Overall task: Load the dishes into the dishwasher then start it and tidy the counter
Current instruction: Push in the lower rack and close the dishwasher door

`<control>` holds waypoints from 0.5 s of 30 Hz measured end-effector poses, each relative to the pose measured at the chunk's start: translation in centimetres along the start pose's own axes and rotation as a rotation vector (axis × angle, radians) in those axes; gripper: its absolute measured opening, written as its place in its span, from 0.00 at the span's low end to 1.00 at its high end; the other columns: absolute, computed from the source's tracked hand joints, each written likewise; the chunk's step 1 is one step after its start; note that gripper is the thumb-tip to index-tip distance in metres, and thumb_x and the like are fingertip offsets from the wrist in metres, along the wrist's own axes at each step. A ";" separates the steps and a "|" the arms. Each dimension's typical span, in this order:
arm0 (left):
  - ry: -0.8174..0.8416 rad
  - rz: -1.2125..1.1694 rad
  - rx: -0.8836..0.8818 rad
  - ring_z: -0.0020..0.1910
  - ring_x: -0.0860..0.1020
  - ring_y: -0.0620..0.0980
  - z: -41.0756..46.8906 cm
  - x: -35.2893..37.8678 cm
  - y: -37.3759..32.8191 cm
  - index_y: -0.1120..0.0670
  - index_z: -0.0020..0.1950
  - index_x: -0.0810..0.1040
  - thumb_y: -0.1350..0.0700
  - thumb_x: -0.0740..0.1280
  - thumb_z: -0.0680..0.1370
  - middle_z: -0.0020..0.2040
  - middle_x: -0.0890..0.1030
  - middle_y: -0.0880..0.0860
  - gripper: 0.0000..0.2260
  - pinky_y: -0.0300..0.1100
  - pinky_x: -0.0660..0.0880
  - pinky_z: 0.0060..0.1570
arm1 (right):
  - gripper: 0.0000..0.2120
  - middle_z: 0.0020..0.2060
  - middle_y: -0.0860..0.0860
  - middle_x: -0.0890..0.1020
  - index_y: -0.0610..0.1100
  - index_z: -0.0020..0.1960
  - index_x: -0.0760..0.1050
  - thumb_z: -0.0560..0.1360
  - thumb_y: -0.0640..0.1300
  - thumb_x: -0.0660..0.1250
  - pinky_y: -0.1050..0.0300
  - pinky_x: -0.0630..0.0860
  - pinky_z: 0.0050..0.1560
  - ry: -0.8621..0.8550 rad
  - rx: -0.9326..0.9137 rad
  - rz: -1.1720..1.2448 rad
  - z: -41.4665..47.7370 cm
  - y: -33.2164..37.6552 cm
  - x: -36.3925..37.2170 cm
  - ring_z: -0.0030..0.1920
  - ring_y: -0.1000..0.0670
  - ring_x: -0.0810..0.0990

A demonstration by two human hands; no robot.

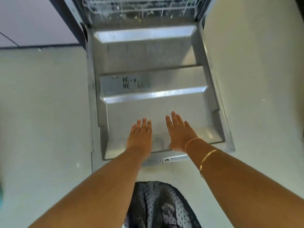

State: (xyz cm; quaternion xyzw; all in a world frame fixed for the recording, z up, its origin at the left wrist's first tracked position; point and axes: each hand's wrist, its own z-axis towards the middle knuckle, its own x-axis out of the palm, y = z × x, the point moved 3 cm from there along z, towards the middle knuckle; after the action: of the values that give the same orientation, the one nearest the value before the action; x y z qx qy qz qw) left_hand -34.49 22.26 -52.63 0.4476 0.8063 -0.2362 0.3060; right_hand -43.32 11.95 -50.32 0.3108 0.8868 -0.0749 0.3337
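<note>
1. Dark dotted fabric [158,203] is seen nearest, with bare forearms stretched forward above it.
2. Each grip is spread flat with nothing held: left hand [141,137] and right hand [179,134] are placed on or just over the lowered stainless-steel dishwasher door [148,55]. Contact cannot be told.
3. The white wire rack [139,5] is pushed inside and its contents are blurred. Closing, starting and tabletop tidying are judged left.

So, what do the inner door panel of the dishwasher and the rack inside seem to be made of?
Inner door panel: probably stainless steel, dull brushed finish; its pressed ridges give bright streaky glints. Rack: thin wire grid, pale, likely coated metal, though it is too blurred to be sure.
</note>
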 end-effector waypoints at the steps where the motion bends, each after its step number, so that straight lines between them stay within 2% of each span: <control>1: 0.027 0.001 0.000 0.75 0.36 0.58 -0.1 1.4 -0.1 0.59 0.75 0.32 0.55 0.61 0.80 0.76 0.33 0.59 0.39 0.50 0.38 0.73 | 0.44 0.75 0.41 0.33 0.41 0.76 0.32 0.75 0.38 0.63 0.46 0.45 0.75 0.028 -0.009 -0.009 0.1 0.2 1.6 0.76 0.42 0.37; 7: 0.102 0.015 -0.013 0.75 0.37 0.59 0.1 9.4 -0.9 0.59 0.75 0.32 0.51 0.69 0.75 0.76 0.34 0.60 0.47 0.50 0.39 0.73 | 0.51 0.75 0.42 0.33 0.42 0.76 0.33 0.72 0.47 0.70 0.41 0.43 0.75 0.083 -0.077 -0.044 2.2 1.7 9.6 0.75 0.41 0.36; 11: -0.075 0.041 -0.055 0.75 0.39 0.62 1.4 12.7 -1.6 0.59 0.75 0.33 0.52 0.69 0.75 0.76 0.36 0.62 0.47 0.53 0.41 0.73 | 0.57 0.75 0.42 0.33 0.45 0.75 0.30 0.69 0.56 0.72 0.37 0.42 0.74 -0.029 -0.067 -0.127 3.5 1.8 13.1 0.75 0.40 0.36; 15: -0.254 0.075 -0.100 0.76 0.44 0.64 2.3 13.9 -2.2 0.58 0.76 0.40 0.51 0.68 0.76 0.77 0.42 0.59 0.42 0.61 0.47 0.72 | 0.51 0.76 0.39 0.39 0.47 0.76 0.33 0.73 0.53 0.69 0.35 0.45 0.73 -0.256 -0.043 -0.174 4.4 2.0 14.7 0.76 0.37 0.40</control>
State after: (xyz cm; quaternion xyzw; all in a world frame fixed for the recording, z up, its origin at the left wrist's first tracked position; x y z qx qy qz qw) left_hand -41.49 27.73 -63.78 0.4283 0.7545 -0.2389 0.4362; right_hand -48.31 19.44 -62.90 0.2134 0.8619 -0.1237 0.4430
